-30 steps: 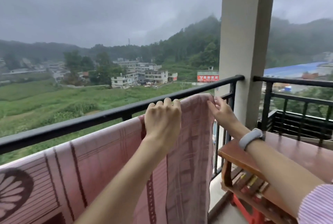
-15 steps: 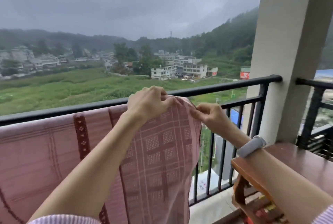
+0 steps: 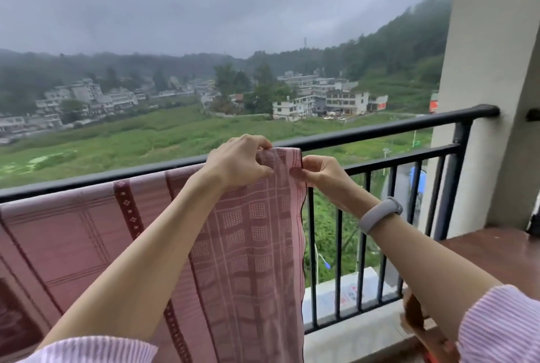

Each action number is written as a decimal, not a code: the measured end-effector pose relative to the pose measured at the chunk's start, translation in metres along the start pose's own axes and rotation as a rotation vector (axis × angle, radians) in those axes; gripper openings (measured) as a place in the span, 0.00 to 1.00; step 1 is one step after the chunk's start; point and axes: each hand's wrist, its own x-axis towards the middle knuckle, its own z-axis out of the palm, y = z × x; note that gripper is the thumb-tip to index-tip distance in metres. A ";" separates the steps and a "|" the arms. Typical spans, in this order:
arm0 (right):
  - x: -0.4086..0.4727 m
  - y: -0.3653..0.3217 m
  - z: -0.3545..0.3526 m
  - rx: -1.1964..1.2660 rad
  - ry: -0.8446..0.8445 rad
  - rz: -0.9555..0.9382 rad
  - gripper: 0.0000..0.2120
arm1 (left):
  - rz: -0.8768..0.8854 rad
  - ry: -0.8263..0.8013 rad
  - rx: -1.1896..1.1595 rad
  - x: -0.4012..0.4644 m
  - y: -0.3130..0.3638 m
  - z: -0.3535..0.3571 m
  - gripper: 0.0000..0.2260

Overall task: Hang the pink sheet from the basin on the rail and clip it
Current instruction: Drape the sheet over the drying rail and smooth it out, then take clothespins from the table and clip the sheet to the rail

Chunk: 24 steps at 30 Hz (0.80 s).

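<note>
The pink sheet (image 3: 251, 245), patterned with dark red checks and bands, hangs over the black balcony rail (image 3: 380, 128) and covers its left stretch. My left hand (image 3: 238, 162) grips the sheet's top fold on the rail near its right end. My right hand (image 3: 321, 174), with a pale wristband, pinches the sheet's right edge just below the rail. The two hands are close together. No basin and no clip is in view.
A thick beige pillar (image 3: 491, 85) stands at the rail's right end. A dark wooden table (image 3: 496, 257) sits low at the right, against the black railing bars (image 3: 365, 231). Fields and buildings lie beyond the balcony.
My view has turned left, so the pillar sits farther right. My hands have drawn closer together at the sheet's right end, the right hand now pinching its edge.
</note>
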 end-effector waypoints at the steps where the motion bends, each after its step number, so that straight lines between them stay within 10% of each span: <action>1: 0.001 -0.003 -0.002 -0.032 0.031 -0.031 0.01 | 0.006 -0.013 -0.006 0.001 0.002 -0.001 0.20; 10: -0.055 0.061 -0.005 -0.424 0.249 0.000 0.15 | 0.294 0.703 0.157 -0.039 0.031 0.109 0.15; 20: -0.298 0.207 -0.045 -0.883 0.440 0.702 0.22 | 0.254 -0.250 0.021 -0.128 0.075 0.342 0.25; 24: -0.391 0.207 -0.071 -0.879 0.562 1.009 0.23 | 0.435 -0.400 -0.012 -0.146 0.134 0.400 0.26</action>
